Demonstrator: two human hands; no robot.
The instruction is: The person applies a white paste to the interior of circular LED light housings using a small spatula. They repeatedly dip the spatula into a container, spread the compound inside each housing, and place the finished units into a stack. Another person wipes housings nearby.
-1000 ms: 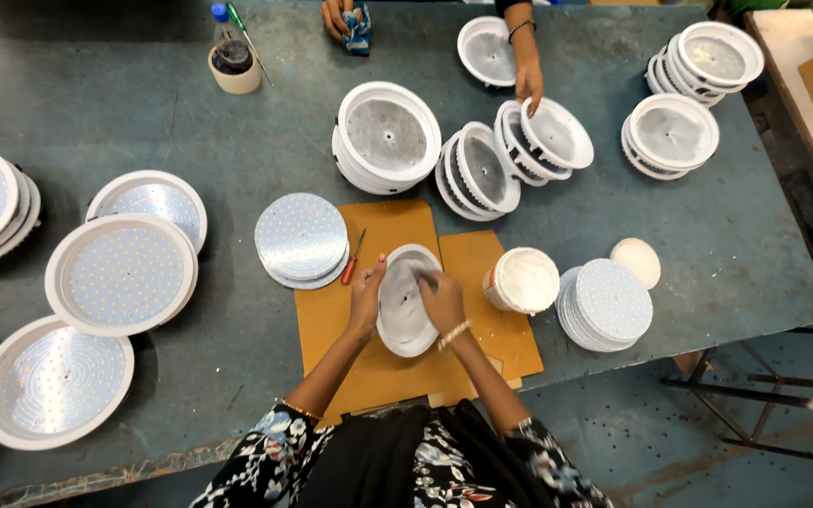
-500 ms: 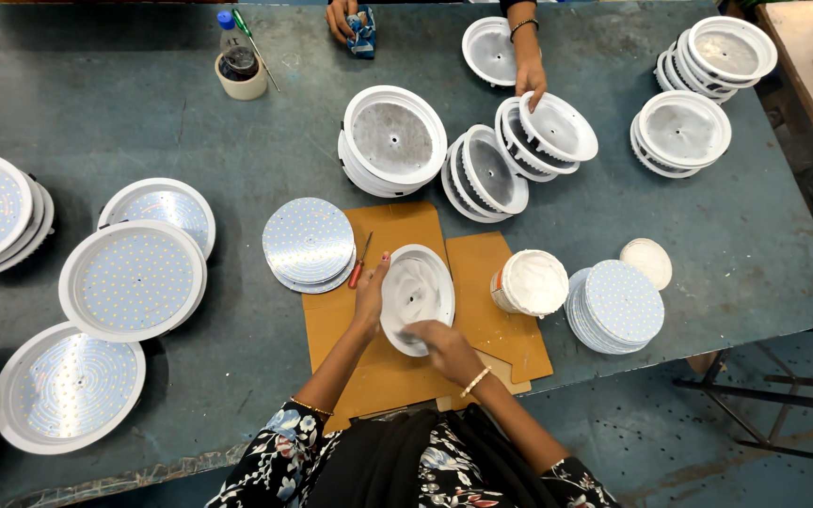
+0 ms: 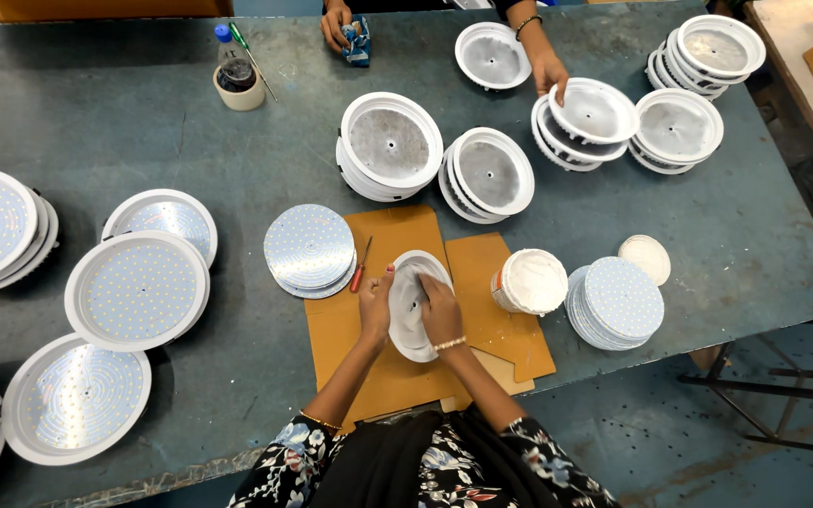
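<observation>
Hands first: left hand (image 3: 375, 303) grips the white lamp shell (image 3: 413, 303) by its rim, right hand (image 3: 440, 310) presses inside; tilted so, it might slip onto the cardboard (image 3: 482, 329).

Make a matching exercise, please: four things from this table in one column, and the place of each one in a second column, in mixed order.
Things:
1. red screwdriver
2. white housing
3. small white tub
4. cup of tools

Places:
a. far side of the table, left of centre
b. between the left hand and right hand
c. right edge of the cardboard sheet
d. beside the stack of round LED boards

Pairs: 1-d, 2-b, 3-c, 4-a
</observation>
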